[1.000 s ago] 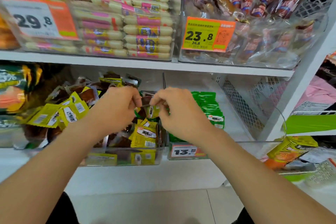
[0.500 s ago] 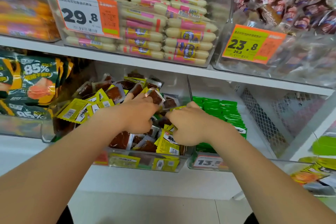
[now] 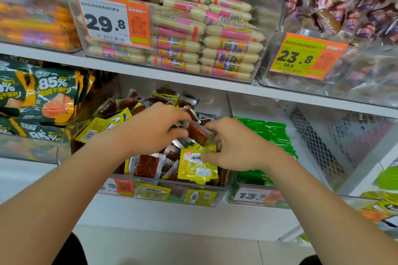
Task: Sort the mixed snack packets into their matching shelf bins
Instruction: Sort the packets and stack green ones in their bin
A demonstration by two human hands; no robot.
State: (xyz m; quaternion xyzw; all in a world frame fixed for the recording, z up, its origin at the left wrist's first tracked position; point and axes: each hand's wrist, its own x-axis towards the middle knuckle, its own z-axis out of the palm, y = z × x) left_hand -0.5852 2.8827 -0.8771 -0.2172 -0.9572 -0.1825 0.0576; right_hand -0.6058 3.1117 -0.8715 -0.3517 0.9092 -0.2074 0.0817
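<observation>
Right hand (image 3: 234,146) shifted, pinching yellow packet (image 3: 197,168); left hand (image 3: 155,128) holds brown packet (image 3: 197,134); "13.5" tag (image 3: 252,196).

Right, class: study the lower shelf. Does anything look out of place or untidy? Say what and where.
Yes. The middle bin is a jumbled heap: yellow packets and clear packets of brown snack lie mixed at all angles, whereas the green packets beside it stand in neat rows.
</observation>
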